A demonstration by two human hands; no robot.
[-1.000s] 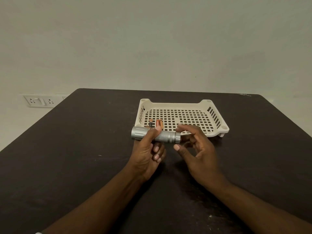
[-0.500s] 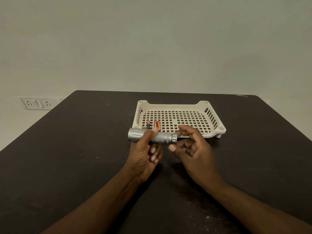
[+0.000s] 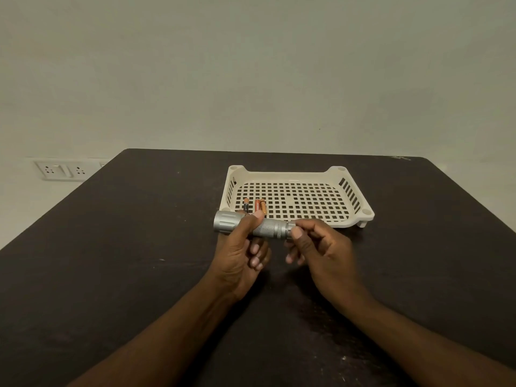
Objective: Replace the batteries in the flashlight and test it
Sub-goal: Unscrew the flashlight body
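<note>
Flashlight (image 3: 252,227) sideways, head leftward.

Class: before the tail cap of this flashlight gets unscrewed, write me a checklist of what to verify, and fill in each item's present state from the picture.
1. Left hand wraps the flashlight body firmly: ok.
2. Right hand fingers pinch the tail cap: ok.
3. Flashlight held clear above the table: ok.
4. Three batteries lie in the tray, within reach: ok.
5. Whether those batteries are fresh or spent: cannot tell.
6. Cap already loosened: cannot tell.
</note>
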